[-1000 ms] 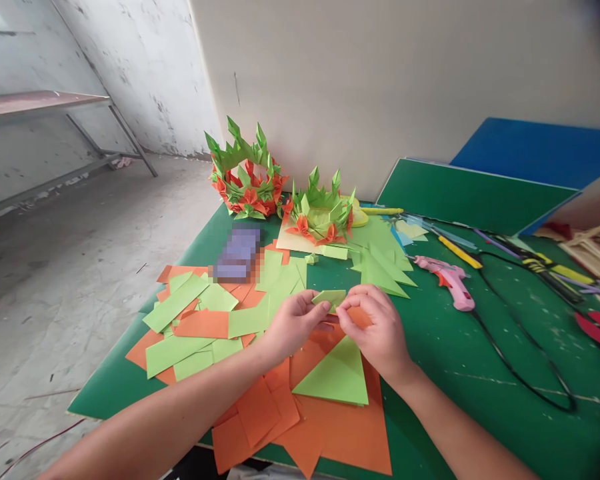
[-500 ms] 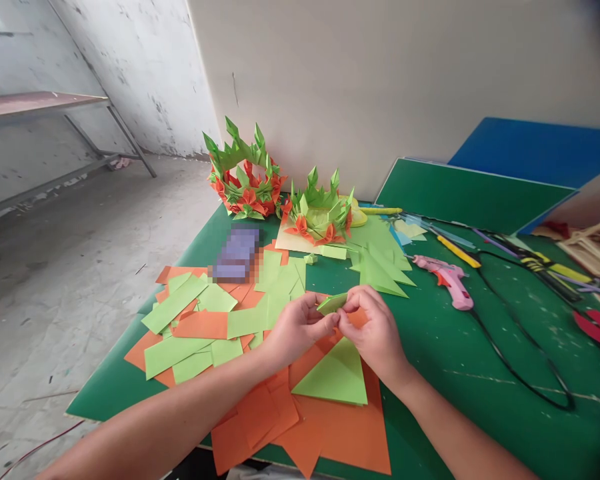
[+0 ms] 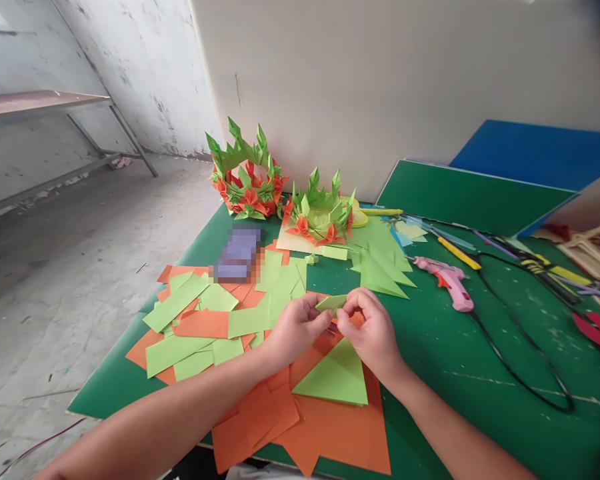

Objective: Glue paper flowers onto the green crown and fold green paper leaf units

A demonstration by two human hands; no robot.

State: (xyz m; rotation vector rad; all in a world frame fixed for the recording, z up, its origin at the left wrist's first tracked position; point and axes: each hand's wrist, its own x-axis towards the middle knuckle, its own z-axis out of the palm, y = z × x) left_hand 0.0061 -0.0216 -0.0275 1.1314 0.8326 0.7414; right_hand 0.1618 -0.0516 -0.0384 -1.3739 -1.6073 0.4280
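Note:
Between my two hands is a small folded piece of green paper (image 3: 332, 303), held above the table. My left hand (image 3: 300, 327) pinches its left end, thumb underneath and fingers behind. At its right end, the thumb and forefinger of my right hand (image 3: 373, 327) are closed on it. Part of the folded paper is hidden by my fingers. Below my hands lies a green paper triangle (image 3: 333, 380) on top of orange sheets (image 3: 350, 433). To the left is a loose pile of green and orange paper strips (image 3: 200, 325).
Two green-and-orange folded-paper crowns (image 3: 247, 180) (image 3: 325, 213) stand at the back. A pink glue gun (image 3: 447, 280) with a black cord lies right, near a yellow-handled cutter (image 3: 459, 253) and pliers (image 3: 545, 270). Boards (image 3: 475, 193) lean on the wall. A blurred purple object (image 3: 239, 253) lies left.
The folded green paper has tilted flatter between my fingers, and my right fingers have shifted slightly along it. Everything on the table stays in place.

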